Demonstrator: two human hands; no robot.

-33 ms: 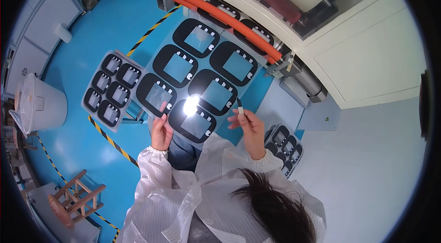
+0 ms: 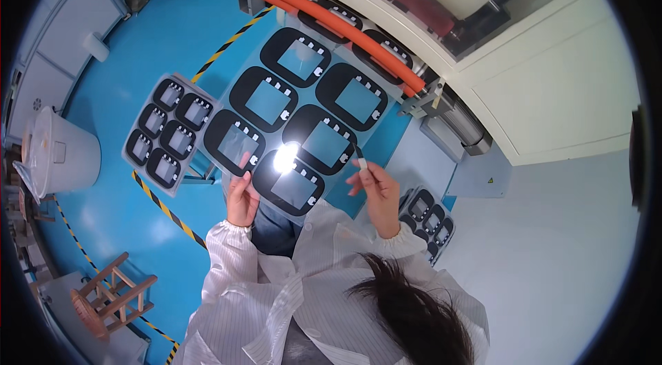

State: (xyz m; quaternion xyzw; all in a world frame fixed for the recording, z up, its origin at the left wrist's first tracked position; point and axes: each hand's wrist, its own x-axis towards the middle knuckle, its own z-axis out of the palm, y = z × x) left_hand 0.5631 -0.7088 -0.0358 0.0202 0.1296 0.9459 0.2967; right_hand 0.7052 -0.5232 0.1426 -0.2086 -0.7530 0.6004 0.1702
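Note:
A clear film sheet printed with several black rounded panels spreads out before me, sloping from the machine toward my lap. My left hand pinches its near left edge, thumb on top and the other fingers partly hidden beneath the film. Between the thumb and fingertips of my right hand is a slim dark-tipped tool with a white grip. Its tip is over the sheet's right edge, beside a black panel; whether it touches the film I cannot tell. Bright glare covers part of the nearest panel.
Orange rollers on a cream machine cross the sheet's far end. Smaller-looking stacks of printed sheets stand left and low right. A white bin and a wooden stool are at the left.
My right hand has moved very slightly right, with its lower fingers curled a little more. My left hand and the sheet look the same.

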